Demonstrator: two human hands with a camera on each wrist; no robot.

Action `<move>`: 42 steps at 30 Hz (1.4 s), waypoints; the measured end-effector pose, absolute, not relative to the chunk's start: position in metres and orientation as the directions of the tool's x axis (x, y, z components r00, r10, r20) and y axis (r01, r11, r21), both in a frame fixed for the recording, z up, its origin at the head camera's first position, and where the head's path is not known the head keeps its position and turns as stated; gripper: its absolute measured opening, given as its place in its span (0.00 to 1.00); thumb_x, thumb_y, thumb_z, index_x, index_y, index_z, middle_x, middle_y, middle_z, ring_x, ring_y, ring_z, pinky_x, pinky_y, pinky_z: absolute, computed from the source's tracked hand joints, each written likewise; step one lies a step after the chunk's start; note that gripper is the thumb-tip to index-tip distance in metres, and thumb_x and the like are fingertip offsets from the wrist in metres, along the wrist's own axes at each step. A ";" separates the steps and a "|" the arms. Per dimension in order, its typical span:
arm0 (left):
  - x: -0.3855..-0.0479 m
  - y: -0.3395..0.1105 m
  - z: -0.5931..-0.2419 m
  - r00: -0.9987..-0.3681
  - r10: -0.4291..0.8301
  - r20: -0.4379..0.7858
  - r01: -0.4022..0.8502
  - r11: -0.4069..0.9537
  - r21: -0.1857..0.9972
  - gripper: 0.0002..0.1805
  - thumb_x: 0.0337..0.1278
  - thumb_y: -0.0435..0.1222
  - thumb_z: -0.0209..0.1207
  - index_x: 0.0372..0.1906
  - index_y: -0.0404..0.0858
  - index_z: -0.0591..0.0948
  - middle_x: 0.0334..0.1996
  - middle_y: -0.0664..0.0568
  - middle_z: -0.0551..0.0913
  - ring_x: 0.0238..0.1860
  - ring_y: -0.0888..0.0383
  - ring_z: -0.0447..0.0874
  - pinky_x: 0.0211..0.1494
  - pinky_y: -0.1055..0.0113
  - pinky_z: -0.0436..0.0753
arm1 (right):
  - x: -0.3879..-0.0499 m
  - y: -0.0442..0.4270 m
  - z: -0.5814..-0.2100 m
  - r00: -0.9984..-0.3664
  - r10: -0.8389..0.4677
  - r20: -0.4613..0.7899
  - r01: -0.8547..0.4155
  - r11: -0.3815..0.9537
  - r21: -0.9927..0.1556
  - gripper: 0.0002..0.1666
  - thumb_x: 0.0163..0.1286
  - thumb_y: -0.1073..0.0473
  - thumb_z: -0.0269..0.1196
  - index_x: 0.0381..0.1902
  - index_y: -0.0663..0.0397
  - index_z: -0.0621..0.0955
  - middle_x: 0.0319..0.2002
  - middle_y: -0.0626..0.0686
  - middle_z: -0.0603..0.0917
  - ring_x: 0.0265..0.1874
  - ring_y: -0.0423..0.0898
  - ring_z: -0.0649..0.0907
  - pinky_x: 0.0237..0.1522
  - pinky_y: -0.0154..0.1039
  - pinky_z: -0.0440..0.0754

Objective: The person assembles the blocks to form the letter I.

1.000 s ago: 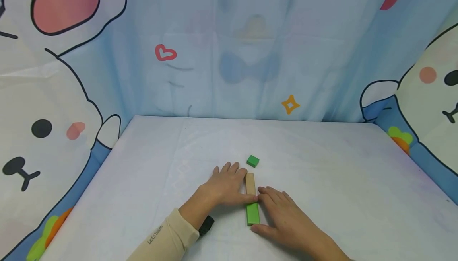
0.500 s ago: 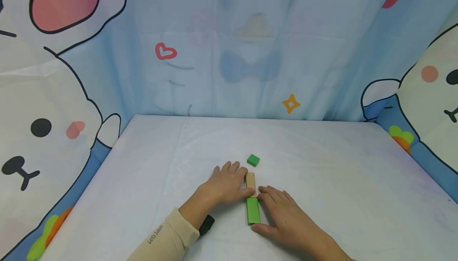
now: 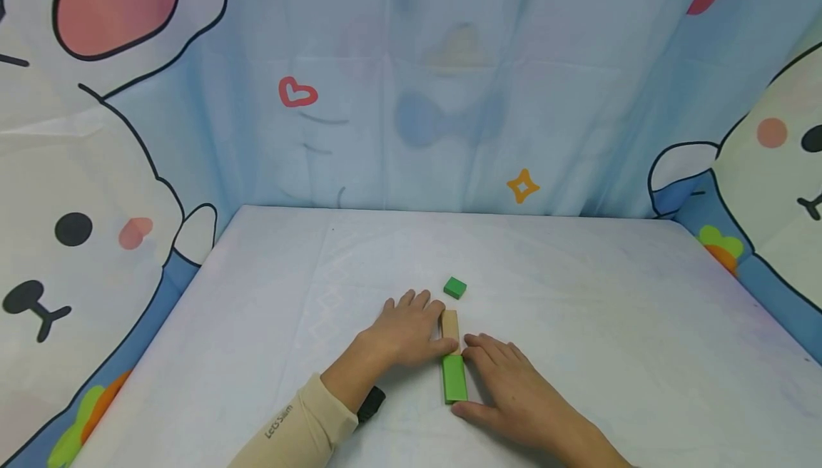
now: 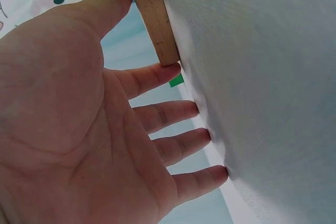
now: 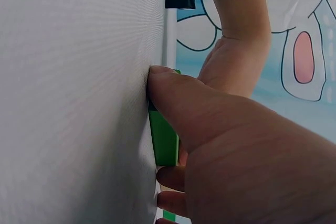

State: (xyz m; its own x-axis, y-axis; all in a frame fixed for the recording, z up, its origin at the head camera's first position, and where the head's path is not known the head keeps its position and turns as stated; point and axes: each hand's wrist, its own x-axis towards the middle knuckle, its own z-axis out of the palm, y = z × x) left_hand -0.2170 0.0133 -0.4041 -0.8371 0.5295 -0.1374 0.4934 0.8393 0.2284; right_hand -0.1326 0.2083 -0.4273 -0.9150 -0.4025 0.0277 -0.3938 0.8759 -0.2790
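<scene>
The backdrop (image 3: 578,97), blue and printed with cartoon animals, hangs behind the table (image 3: 257,325), which has a white cover. A beige sleeve (image 3: 302,425) leads from the lower edge to the left hand (image 3: 407,329); facing it from the lower right is the right hand (image 3: 507,389). The left hand is spread, with thumb and forefinger pinching the wooden block (image 3: 450,325) lengthwise and the other fingertips resting on the cover. The right hand, moderately wide, holds the green block (image 3: 454,380) between a thumb at its near end and a forefinger beside its far end. The green block lies nearer the person, toward the middle of the table; the wooden block lies beyond it in the same line, and the two appear to touch end to end. A black piece (image 3: 370,405) shows at the left wrist. The small block (image 3: 455,287), also green, lies past the wooden block, turned askew and apart from both hands. As a judgement, the joint is the weak point: an off-centre push by the right thumb could swing the green block out of line, and the left thumb, set close to the joint, could drag the wooden block if withdrawn carelessly. A forward slip of the left forefinger might also knock the small block away
</scene>
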 end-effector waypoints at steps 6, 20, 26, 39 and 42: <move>-0.216 0.014 -0.404 -0.837 0.531 -0.130 0.495 0.837 0.234 0.38 0.71 0.63 0.53 0.78 0.50 0.66 0.79 0.46 0.65 0.80 0.43 0.61 0.77 0.41 0.65 | -0.132 0.209 -0.428 -0.914 -0.403 0.037 -0.397 0.876 -0.274 0.43 0.64 0.26 0.66 0.61 0.52 0.77 0.70 0.56 0.75 0.72 0.56 0.73 0.70 0.64 0.69; -0.213 0.015 -0.410 -0.816 0.573 -0.072 0.552 0.811 0.195 0.34 0.74 0.60 0.53 0.77 0.52 0.66 0.77 0.45 0.68 0.76 0.45 0.69 0.72 0.43 0.73 | -0.130 0.210 -0.430 -0.899 -0.427 0.096 -0.438 0.864 -0.248 0.41 0.65 0.27 0.66 0.60 0.53 0.78 0.68 0.55 0.77 0.70 0.55 0.74 0.69 0.60 0.71; -0.210 0.015 -0.407 -0.804 0.590 -0.067 0.573 0.800 0.178 0.32 0.74 0.62 0.52 0.74 0.53 0.71 0.76 0.45 0.69 0.75 0.45 0.70 0.71 0.43 0.74 | -0.130 0.211 -0.430 -0.897 -0.432 0.098 -0.442 0.863 -0.244 0.43 0.66 0.26 0.65 0.63 0.53 0.77 0.69 0.55 0.76 0.71 0.55 0.74 0.69 0.60 0.71; -0.208 0.011 -0.403 -0.789 0.598 -0.142 0.568 0.797 0.203 0.50 0.55 0.72 0.60 0.78 0.54 0.66 0.74 0.49 0.71 0.75 0.47 0.68 0.70 0.43 0.74 | -0.132 0.211 -0.428 -0.896 -0.435 0.083 -0.441 0.858 -0.264 0.44 0.66 0.24 0.62 0.62 0.52 0.77 0.70 0.54 0.75 0.71 0.55 0.73 0.69 0.62 0.71; -0.207 0.011 -0.402 -0.788 0.597 -0.151 0.566 0.799 0.204 0.51 0.55 0.73 0.59 0.79 0.53 0.65 0.75 0.49 0.70 0.76 0.47 0.67 0.71 0.43 0.73 | -0.132 0.211 -0.428 -0.897 -0.434 0.079 -0.439 0.859 -0.264 0.44 0.66 0.24 0.62 0.62 0.51 0.77 0.69 0.54 0.75 0.71 0.55 0.73 0.69 0.62 0.71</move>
State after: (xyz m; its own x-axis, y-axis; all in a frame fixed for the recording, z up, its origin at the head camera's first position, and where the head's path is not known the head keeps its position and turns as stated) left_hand -0.2069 0.0110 -0.4019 -0.7878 0.5970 -0.1513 0.5662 0.7987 0.2035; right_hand -0.1323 0.2110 -0.4284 -0.8974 -0.4341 0.0793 -0.4388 0.8589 -0.2642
